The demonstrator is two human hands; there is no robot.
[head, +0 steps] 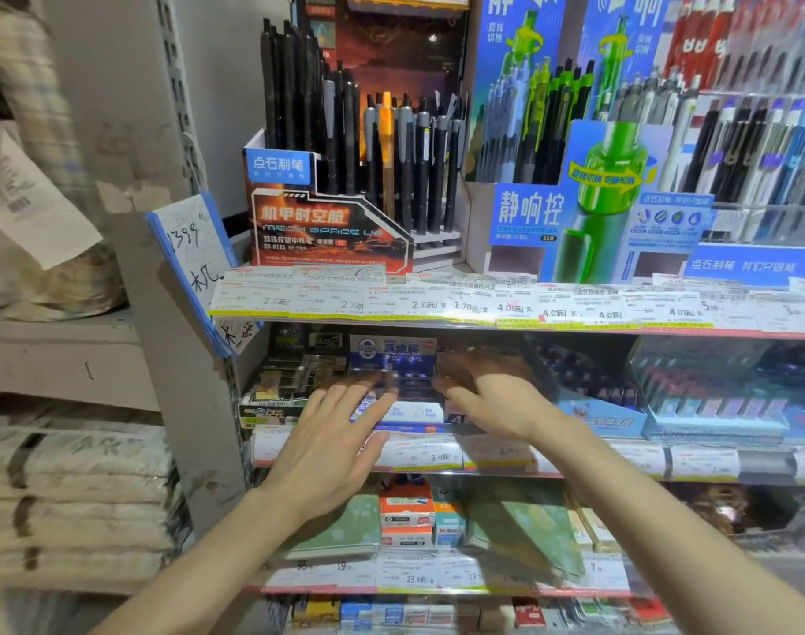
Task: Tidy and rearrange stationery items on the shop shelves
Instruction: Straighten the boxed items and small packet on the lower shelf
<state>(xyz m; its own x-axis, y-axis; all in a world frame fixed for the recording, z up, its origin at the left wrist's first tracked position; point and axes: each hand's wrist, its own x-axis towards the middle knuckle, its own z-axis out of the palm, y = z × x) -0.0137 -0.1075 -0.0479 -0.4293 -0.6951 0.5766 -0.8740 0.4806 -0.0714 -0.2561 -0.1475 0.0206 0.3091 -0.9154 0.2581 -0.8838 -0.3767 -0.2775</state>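
Observation:
Both my hands reach into the second shelf from the top. My left hand (pixel 334 440) is spread flat with fingers apart, its fingertips at the front of a blue and white display box (pixel 394 357) of small stationery. My right hand (pixel 487 396) is on the right side of that box, fingers curled into the shelf and motion-blurred; whether it grips anything is unclear. To the left of the box sits a black and gold box (pixel 290 382) of small packs.
The top shelf holds a red and black pen display (pixel 327 226) and blue pen displays (pixel 588 213). Price tags line the shelf edge (pixel 483 309). Green notebooks (pixel 345 524) and small boxes lie on the shelf below. Stacked paper bundles (pixel 71 488) sit at left.

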